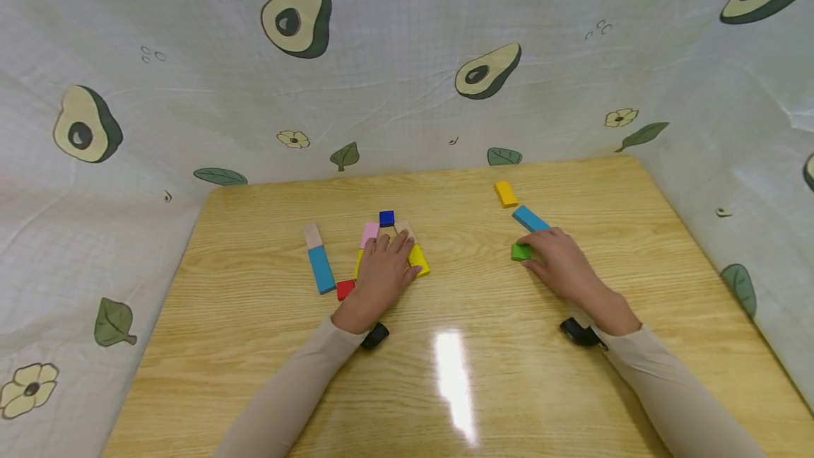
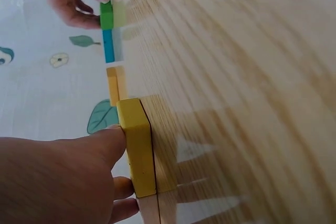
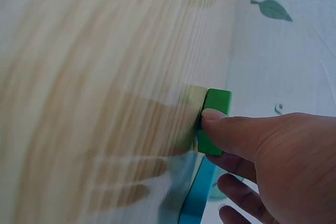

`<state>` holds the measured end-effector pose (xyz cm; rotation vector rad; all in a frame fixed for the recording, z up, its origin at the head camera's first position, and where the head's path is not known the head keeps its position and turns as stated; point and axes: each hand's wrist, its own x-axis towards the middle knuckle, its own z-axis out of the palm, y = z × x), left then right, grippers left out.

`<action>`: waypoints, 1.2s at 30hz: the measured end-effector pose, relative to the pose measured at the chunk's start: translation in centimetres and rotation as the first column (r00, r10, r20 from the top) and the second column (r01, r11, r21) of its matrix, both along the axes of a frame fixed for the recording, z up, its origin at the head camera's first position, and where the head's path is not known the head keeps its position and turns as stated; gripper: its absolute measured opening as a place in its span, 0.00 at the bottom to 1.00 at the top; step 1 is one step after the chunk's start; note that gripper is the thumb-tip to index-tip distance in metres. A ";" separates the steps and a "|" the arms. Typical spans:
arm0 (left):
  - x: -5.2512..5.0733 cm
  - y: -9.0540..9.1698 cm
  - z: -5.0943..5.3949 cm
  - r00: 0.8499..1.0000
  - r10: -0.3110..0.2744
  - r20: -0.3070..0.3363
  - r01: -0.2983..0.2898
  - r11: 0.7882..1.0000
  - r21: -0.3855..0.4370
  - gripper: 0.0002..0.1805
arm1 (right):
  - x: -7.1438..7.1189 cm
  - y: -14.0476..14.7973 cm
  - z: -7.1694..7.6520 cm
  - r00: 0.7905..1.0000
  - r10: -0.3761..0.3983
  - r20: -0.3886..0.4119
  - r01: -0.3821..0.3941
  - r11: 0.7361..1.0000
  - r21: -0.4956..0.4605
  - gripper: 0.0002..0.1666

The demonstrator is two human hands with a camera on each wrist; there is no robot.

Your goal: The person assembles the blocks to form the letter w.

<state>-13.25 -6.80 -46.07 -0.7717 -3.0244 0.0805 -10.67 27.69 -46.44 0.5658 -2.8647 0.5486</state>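
Observation:
My left hand (image 1: 384, 271) rests over a cluster of wooden blocks, its fingers spread. In the left wrist view its thumb touches the side of a yellow block (image 2: 137, 148). Around those fingers lie a pink block (image 1: 369, 233), a pale block (image 1: 403, 230) and a second yellow block (image 1: 359, 263), mostly hidden. A dark blue cube (image 1: 386, 218) sits just beyond the fingertips. My right hand (image 1: 562, 263) pinches a green block (image 3: 218, 100) between thumb and fingers, at the tabletop. Close behind it lies a light blue block (image 1: 530, 219), partly covered by the hand.
An orange block (image 1: 505, 194) lies at the back right. Left of the cluster, a long blue block (image 1: 321, 269) meets a pale pink block (image 1: 313, 235), and a red block (image 1: 345, 290) lies near its lower end. An avocado-print cloth (image 1: 394, 112) borders the wooden table (image 1: 242, 345).

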 end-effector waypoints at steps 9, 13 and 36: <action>0.0 0.1 -0.1 1.000 0.012 0.017 -0.012 1.000 0.002 0.34 | 0.1 -4.2 0.1 0.991 0.128 0.023 -0.128 0.992 -0.014 0.20; 0.0 0.1 0.0 1.000 0.022 0.020 -0.022 1.000 0.004 0.34 | 0.1 -6.5 0.3 0.982 0.189 0.023 -0.189 0.982 -0.021 0.19; 0.0 0.1 -0.2 0.999 0.027 0.033 -0.027 0.999 0.021 0.34 | -0.1 -12.7 0.1 0.964 0.247 0.095 -0.251 0.967 0.033 0.19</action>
